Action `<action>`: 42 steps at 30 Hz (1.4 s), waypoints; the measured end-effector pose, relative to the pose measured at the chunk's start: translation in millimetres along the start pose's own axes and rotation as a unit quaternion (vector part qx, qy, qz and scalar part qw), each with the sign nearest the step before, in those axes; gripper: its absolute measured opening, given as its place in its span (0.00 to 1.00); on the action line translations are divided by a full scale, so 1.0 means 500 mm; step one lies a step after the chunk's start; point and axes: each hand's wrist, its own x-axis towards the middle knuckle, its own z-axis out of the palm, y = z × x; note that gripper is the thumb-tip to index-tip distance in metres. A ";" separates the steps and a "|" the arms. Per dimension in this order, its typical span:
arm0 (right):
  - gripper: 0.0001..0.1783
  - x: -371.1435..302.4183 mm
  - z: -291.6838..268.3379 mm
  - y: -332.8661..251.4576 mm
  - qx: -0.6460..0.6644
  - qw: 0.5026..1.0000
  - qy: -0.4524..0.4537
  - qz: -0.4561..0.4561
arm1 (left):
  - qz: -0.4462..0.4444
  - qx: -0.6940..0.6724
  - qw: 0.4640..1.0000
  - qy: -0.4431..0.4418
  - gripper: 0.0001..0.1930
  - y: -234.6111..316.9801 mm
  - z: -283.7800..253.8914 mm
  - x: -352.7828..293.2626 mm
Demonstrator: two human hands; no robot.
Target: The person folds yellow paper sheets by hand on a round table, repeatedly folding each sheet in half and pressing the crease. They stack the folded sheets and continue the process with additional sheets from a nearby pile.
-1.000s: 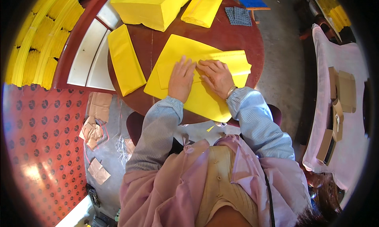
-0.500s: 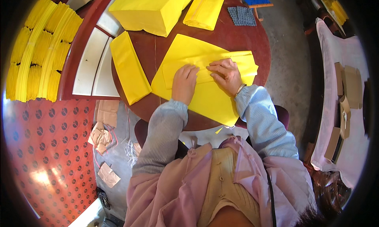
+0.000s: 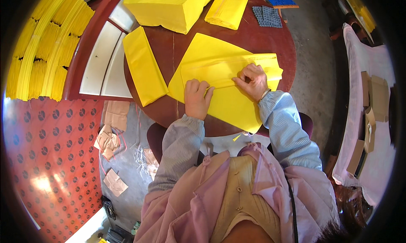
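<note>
A large yellow sheet [image 3: 237,110] lies slantwise on the round dark red table [image 3: 277,44]. Across it lies a second, folded yellow sheet [image 3: 215,67], with a long crease and loose layers at its right end. My left hand [image 3: 196,98] has its fingers curled over the near edge of the folded sheet, thumb against that edge. Farther right, my right hand [image 3: 254,81] pinches the same edge between thumb and fingers. Paper or thin cloth, I cannot tell which.
Beside the sheets lies a folded yellow bundle [image 3: 145,67]. Toward the back are a big yellow block-shaped stack [image 3: 165,8], a rolled yellow bundle [image 3: 228,10] and a grey bumpy tray [image 3: 267,17]. Banded yellow stacks [image 3: 46,44] stand at far left; cardboard boxes [image 3: 378,99] at right.
My left hand has moved back toward me and slightly left along the folded sheet's edge. My right hand has shifted a little nearer. The whole view has swung slightly.
</note>
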 end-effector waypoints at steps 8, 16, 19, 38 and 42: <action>0.14 -0.022 -0.011 -0.002 -0.067 0.989 0.074 -0.110 | 0.052 0.009 0.998 0.023 0.13 0.004 0.002 0.017; 0.06 -0.051 -0.041 0.023 0.002 0.999 0.042 -0.001 | 0.041 0.061 0.997 -0.024 0.13 -0.004 -0.002 0.003; 0.07 -0.049 -0.039 0.020 0.014 0.999 0.046 0.022 | 0.027 0.062 0.998 -0.015 0.14 0.004 0.002 0.000; 0.06 -0.076 -0.012 -0.014 -0.003 0.999 0.032 -0.040 | 0.003 0.074 0.997 -0.029 0.14 0.056 0.028 -0.022; 0.07 -0.075 -0.008 -0.012 -0.009 0.999 -0.002 0.035 | -0.017 0.079 0.996 -0.047 0.13 0.057 0.024 -0.024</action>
